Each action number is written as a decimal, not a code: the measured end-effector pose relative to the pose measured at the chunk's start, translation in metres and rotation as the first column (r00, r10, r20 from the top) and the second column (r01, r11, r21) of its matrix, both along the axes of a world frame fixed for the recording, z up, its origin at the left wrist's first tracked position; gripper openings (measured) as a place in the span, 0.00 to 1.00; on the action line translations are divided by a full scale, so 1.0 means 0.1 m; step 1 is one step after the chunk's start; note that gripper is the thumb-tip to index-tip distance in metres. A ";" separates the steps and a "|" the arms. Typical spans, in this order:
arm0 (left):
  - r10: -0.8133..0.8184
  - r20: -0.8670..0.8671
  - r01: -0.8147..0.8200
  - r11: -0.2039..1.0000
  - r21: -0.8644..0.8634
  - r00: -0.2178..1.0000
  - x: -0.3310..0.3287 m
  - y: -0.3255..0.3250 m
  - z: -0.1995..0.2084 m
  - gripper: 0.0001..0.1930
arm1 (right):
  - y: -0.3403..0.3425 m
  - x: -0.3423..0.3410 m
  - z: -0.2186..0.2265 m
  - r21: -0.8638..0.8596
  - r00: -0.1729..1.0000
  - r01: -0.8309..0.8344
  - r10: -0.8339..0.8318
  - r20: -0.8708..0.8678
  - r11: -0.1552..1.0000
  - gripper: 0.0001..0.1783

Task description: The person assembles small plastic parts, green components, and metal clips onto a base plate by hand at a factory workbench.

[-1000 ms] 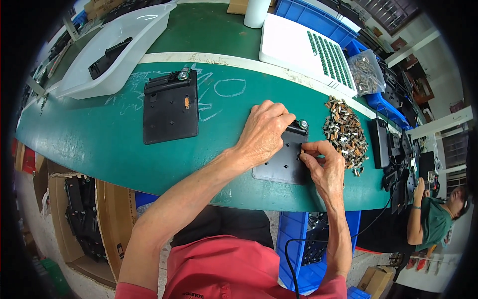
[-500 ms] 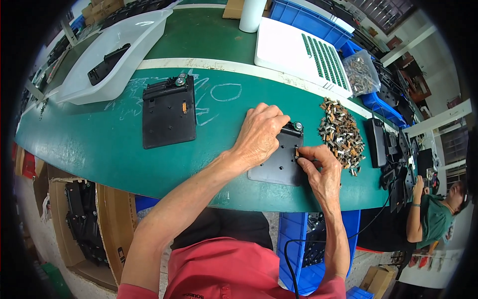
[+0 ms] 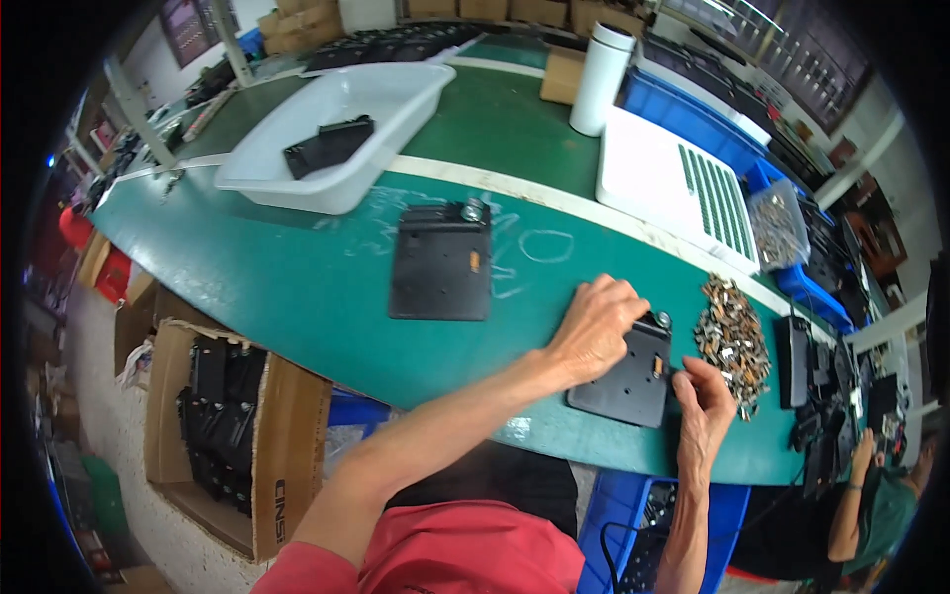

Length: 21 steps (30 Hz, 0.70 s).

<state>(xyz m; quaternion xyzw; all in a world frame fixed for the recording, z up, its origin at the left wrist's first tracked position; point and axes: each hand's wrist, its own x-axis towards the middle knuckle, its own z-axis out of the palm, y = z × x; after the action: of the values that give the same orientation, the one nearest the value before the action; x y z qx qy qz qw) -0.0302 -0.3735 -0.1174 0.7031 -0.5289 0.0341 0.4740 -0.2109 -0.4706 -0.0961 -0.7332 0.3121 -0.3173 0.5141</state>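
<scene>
A black plastic plate (image 3: 618,391) lies flat on the green table in front of me, with an orange-brown small part (image 3: 658,367) seated near its right side. My left hand (image 3: 597,332) is closed over its upper left edge, the fingertips partly hidden. At the same edge's right corner sits a shiny round metal piece (image 3: 662,320). My right hand (image 3: 707,401) is just right of the plate, holding nothing, thumb and fingers apart. Farther left rests a similar black plate (image 3: 440,272), also with an orange part and a round metal piece.
A pile of small metal-and-brown parts (image 3: 732,342) lies right of my hands. Behind stand a white tray (image 3: 648,183) with rows of green pieces, a white bottle (image 3: 600,84) and a white basin (image 3: 341,188). Beneath the table are a cardboard box (image 3: 287,465) and blue crate. A co-worker (image 3: 881,515) sits at right.
My right hand has drawn back from the plate, uncovering the orange part. My left hand keeps its hold. The whole view has swung, so the table appears shifted right and down.
</scene>
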 end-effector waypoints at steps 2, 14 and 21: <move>0.001 0.005 -0.001 1.000 0.009 1.000 0.00 0.05 0.04 0.18 | -0.01 -0.02 -0.06 0.009 0.996 0.042 -0.043 0.074 0.999 0.12; 0.195 0.228 -0.183 0.980 -0.076 0.954 0.61 1.02 0.65 0.15 | -0.06 -0.05 -0.14 0.027 0.990 0.012 -0.015 0.141 1.000 0.12; 0.402 0.147 -0.400 0.915 -0.042 0.904 0.94 1.77 0.46 0.15 | -0.02 -0.01 -0.10 -0.007 0.998 0.011 -0.010 0.065 1.000 0.10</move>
<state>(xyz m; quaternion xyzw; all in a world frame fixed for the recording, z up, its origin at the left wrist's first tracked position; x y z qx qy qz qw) 0.0641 -0.1964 -0.0717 0.7895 -0.4077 0.1874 0.4188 -0.2118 -0.4729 -0.1061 -0.7227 0.2977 -0.3450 0.5197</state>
